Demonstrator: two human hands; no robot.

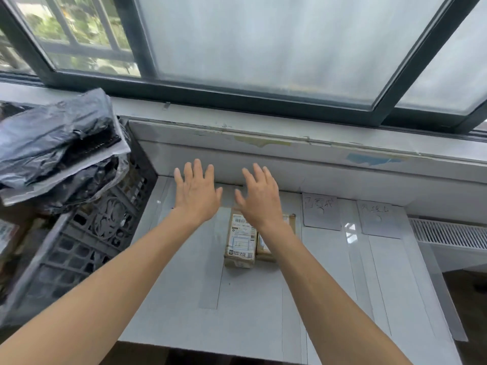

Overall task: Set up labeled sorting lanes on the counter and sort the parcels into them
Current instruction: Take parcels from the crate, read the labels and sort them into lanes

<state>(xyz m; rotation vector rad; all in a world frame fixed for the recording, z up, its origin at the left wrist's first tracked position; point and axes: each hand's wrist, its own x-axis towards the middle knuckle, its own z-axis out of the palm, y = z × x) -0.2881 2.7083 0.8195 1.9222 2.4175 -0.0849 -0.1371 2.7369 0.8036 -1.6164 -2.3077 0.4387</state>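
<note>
Two small brown cardboard parcels lie side by side on the white counter (253, 306): one with a printed shipping label (240, 243), the other (266, 248) partly hidden under my right forearm. My left hand (196, 192) and my right hand (259, 196) are stretched out above the counter's far end, fingers spread and straight, holding nothing. Strips of tape mark lanes along the counter. Two handwritten paper labels (321, 210) (379, 218) lie at the heads of the lanes to the right.
A dark plastic crate (87, 241) stands at the left, heaped with black and grey plastic mailer bags (52, 148). A window sill and dark-framed window run behind the counter. A white radiator grille (448, 235) sits at the right.
</note>
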